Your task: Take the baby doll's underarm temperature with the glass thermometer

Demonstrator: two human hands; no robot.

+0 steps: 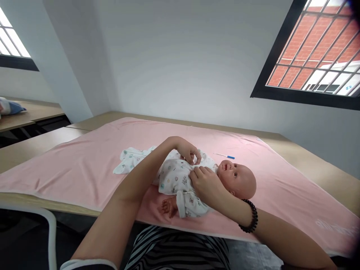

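Doll point(237, 180): supine on pink cloth point(87, 161), head at 3 o'clock from hands.
Patterned garment point(174, 173): encloses doll's torso.
Left hand point(189, 150): fingers curled over chest; any hold cannot be told.
Right hand point(207, 184): fingers bent against garment; whether fabric is pinched, cannot tell.
Blue-ended stick point(230, 157): 11 o'clock from head.

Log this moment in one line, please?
left hand: at garment | right hand: on garment | doll: on its back | pink cloth: beneath doll | blue-ended stick: beyond doll
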